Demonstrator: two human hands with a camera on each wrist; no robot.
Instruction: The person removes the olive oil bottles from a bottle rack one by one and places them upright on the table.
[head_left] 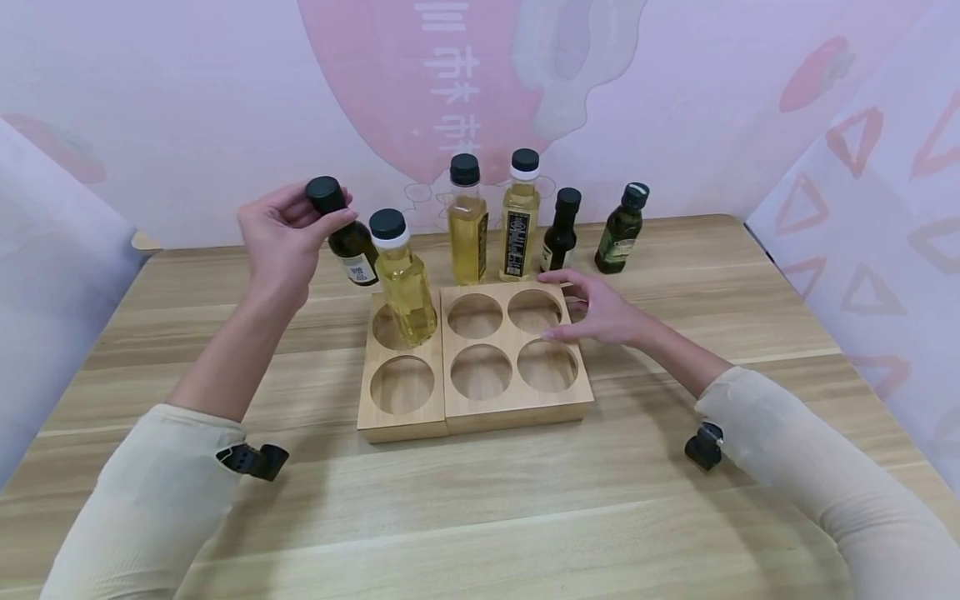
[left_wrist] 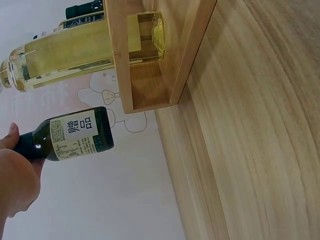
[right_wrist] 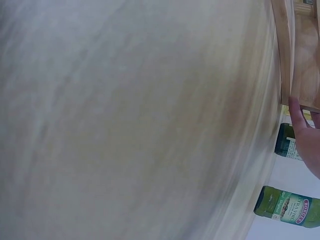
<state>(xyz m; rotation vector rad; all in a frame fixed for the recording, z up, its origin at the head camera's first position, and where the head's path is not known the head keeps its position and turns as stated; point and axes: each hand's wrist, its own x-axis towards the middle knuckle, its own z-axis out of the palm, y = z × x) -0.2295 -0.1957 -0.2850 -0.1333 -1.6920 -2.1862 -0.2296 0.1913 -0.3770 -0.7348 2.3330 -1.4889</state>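
Observation:
In the head view my left hand (head_left: 288, 242) pinches a small dark bottle (head_left: 354, 254) by its black-capped neck. Its pale label faces out in the left wrist view, and its base hangs above the table, left of the wooden bottle rack (head_left: 480, 408). A clear bottle of yellow oil (head_left: 407, 292) stands in the rack's back left hole, leaning slightly. At the rack's back right corner my right hand (head_left: 600, 310) holds the edge, its thumb at the top rim and a finger along the back. In the right wrist view those fingers touch the rack's side.
Behind the rack stand two tall oil bottles (head_left: 467, 233), (head_left: 519, 225) with black caps. Right of them are a small dark bottle (head_left: 559, 237) and a green-labelled olive oil bottle (head_left: 622, 233). A printed cloth wall (head_left: 225, 108) rises behind the wooden table (head_left: 480, 517).

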